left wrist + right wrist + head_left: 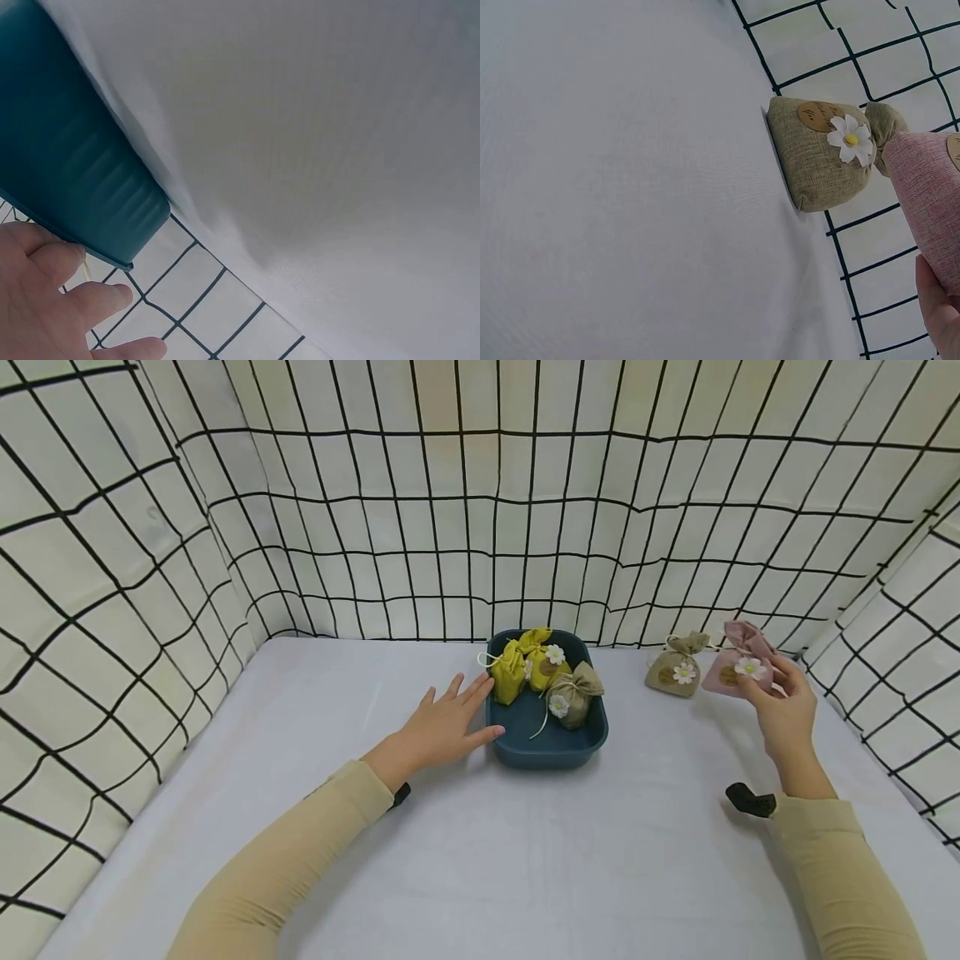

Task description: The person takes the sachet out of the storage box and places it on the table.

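Observation:
A dark teal tray (583, 739) sits at the back middle of the white table and holds two yellow sachet bags (510, 670) and an olive one (576, 693), each with a daisy. My left hand (444, 722) lies flat with straight fingers against the tray's left wall (67, 161). My right hand (783, 706) pinches a pink sachet bag (738, 664) at the right and holds it just above the table. The pink bag (934, 199) fills the right edge of the right wrist view. A tan burlap bag (677, 670) with a daisy (849, 139) stands beside it.
White cloth with a black grid (480, 510) walls in the table on three sides. The tan bag (817, 154) rests close to the back wall. The table surface (480, 860) in front of the tray is plain white.

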Demonstrator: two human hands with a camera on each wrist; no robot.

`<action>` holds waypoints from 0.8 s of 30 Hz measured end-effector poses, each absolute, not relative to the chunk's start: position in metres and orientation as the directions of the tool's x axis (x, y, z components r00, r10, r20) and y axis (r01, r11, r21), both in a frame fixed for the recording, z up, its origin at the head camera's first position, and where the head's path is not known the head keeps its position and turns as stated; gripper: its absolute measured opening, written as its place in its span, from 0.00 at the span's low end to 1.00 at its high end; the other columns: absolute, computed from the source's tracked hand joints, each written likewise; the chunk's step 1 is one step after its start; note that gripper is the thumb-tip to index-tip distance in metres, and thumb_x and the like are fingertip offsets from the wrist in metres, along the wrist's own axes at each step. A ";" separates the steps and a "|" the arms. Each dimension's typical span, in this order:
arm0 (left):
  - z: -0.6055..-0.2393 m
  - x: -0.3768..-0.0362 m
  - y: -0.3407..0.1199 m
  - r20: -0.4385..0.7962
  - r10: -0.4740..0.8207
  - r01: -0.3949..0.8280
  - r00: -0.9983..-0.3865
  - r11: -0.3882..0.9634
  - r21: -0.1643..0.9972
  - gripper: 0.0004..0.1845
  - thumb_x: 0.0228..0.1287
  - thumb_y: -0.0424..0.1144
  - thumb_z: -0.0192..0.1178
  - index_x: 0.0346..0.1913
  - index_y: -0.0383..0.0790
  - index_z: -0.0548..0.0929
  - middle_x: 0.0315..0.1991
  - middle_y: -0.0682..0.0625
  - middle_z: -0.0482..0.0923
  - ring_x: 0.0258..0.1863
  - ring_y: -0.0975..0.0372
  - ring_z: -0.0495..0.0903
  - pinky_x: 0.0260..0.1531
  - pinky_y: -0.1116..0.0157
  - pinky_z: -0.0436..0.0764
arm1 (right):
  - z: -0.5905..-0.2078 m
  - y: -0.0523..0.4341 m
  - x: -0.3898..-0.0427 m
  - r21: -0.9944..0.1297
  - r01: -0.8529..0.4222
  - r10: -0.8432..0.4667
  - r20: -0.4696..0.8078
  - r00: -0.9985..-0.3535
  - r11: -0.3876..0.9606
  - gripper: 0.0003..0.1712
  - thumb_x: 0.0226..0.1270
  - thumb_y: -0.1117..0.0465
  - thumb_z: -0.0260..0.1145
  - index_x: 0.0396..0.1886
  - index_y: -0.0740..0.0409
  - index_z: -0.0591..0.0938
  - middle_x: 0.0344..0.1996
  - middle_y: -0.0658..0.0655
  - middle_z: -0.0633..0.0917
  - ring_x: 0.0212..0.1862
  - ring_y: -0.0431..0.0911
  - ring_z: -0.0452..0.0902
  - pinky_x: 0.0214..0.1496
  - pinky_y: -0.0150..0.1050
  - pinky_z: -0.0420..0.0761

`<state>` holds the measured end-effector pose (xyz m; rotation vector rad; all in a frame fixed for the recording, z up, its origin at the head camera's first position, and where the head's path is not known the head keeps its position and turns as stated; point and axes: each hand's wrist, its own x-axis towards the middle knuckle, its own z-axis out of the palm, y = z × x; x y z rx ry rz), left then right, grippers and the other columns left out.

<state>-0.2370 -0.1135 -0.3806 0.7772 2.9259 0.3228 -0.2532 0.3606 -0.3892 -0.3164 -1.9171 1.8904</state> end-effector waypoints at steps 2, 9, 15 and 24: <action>-0.381 -0.237 -0.114 -0.044 0.499 0.478 -0.865 0.848 0.230 0.46 0.76 0.68 0.45 0.84 0.45 0.46 0.83 0.48 0.43 0.81 0.44 0.42 0.71 0.33 0.47 | -0.390 0.361 -0.253 -0.993 -0.113 0.454 0.122 -0.883 0.046 0.36 0.69 0.72 0.67 0.76 0.55 0.70 0.49 0.42 0.73 0.47 0.33 0.73 0.44 0.16 0.75; -0.384 -0.239 -0.115 -0.043 0.495 0.475 -0.868 0.852 0.220 0.47 0.76 0.69 0.43 0.84 0.46 0.45 0.84 0.50 0.42 0.81 0.45 0.41 0.72 0.33 0.48 | -0.391 0.365 -0.257 -0.997 -0.071 0.465 0.075 -0.882 0.026 0.38 0.69 0.70 0.68 0.78 0.53 0.68 0.50 0.41 0.71 0.48 0.33 0.71 0.43 0.16 0.76; -0.384 -0.241 -0.113 -0.041 0.505 0.486 -0.862 0.848 0.210 0.47 0.76 0.70 0.42 0.84 0.46 0.44 0.84 0.50 0.42 0.81 0.45 0.41 0.71 0.33 0.48 | -0.394 0.371 -0.256 -0.999 -0.043 0.469 0.035 -0.883 -0.007 0.40 0.69 0.69 0.69 0.78 0.53 0.67 0.51 0.41 0.70 0.49 0.33 0.70 0.41 0.16 0.76; -0.385 -0.241 -0.114 -0.047 0.497 0.479 -0.867 0.855 0.200 0.47 0.76 0.70 0.42 0.84 0.46 0.44 0.84 0.50 0.42 0.81 0.45 0.41 0.71 0.33 0.48 | -0.399 0.379 -0.260 -0.996 -0.017 0.458 -0.023 -0.889 -0.083 0.41 0.69 0.68 0.70 0.79 0.53 0.66 0.48 0.43 0.70 0.48 0.33 0.70 0.40 0.19 0.78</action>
